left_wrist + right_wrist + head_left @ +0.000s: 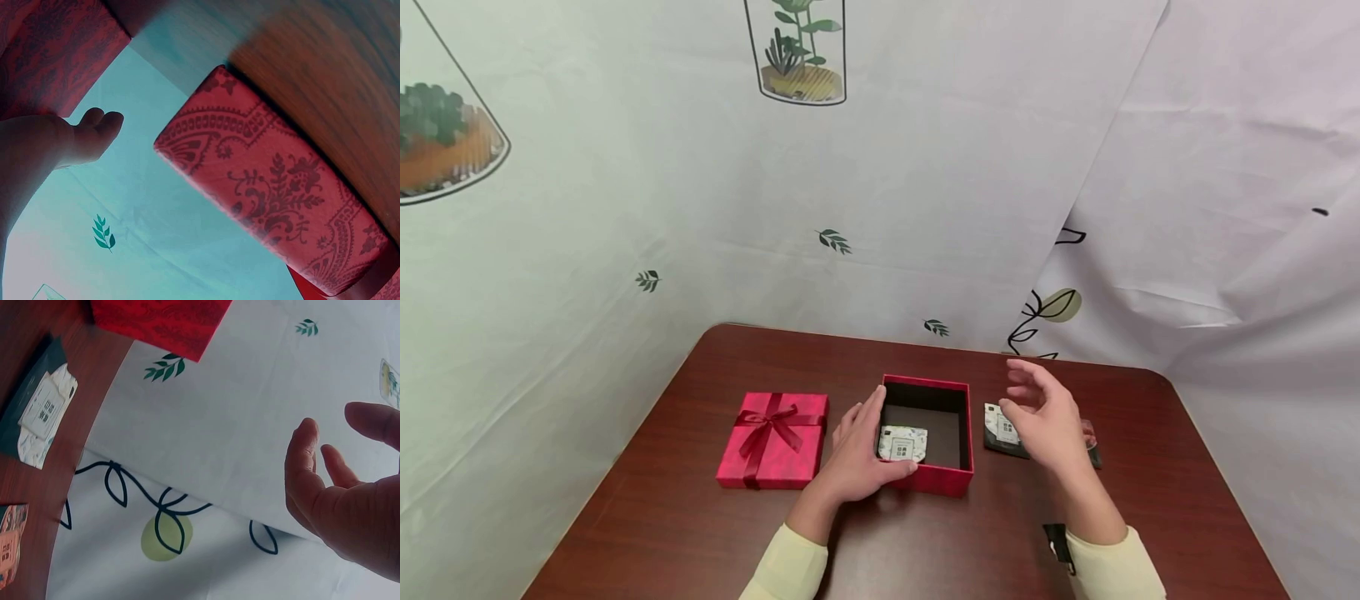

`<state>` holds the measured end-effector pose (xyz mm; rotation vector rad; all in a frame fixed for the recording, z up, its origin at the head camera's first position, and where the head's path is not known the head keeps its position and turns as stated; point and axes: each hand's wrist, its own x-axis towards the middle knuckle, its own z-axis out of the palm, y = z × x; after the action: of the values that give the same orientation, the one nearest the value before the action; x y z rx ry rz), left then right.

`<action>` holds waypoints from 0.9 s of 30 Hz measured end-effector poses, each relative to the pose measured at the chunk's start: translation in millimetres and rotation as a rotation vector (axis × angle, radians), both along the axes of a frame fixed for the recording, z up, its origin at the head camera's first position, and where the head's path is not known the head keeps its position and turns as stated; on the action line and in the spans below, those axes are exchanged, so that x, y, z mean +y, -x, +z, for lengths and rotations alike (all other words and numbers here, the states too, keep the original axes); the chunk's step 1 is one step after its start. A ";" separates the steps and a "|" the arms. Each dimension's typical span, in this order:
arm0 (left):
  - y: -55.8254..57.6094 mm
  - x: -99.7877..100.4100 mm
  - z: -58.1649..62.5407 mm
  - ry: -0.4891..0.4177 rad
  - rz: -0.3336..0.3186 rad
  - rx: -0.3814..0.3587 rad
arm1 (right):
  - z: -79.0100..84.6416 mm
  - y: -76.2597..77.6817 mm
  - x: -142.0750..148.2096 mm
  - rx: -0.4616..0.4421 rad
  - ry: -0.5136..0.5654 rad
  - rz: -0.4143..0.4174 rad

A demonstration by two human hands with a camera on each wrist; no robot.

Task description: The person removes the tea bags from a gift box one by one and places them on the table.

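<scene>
A red open box (934,482) with a dark inside stands in the middle of the table. My left hand (862,457) rests against it, fingers along the left wall and thumb at the front rim. In the box's front left lies a small white floral packet (902,444). My right hand (1051,421) hovers right of the box, fingers loosely bent, holding nothing. Near it on the table lies a white and dark green packet (1002,427), also seen in the right wrist view (45,409). An orange-pink packet (11,544) is mostly hidden behind that hand in the head view.
A red patterned lid (775,442) with a dark red ribbon bow lies left of the box. Under the right sleeve is a small black item (1057,543). Behind the brown table (647,517) hangs a pale cloth (940,208) printed with plants.
</scene>
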<state>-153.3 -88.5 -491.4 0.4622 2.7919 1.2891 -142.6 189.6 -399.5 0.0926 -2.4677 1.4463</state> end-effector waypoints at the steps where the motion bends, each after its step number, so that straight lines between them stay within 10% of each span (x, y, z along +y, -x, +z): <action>1: 0.0 -0.1 0.0 -0.001 0.000 0.001 | -0.2 0.2 -1.4 -0.003 0.003 0.008; 27: -0.5 -1.1 1.5 0.001 -0.013 0.001 | -20.1 10.3 -44.4 -0.090 -0.012 0.122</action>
<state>-152.9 -89.6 -489.9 0.4805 2.7849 1.2850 -152.9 145.2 -419.7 0.1872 -2.5841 1.5157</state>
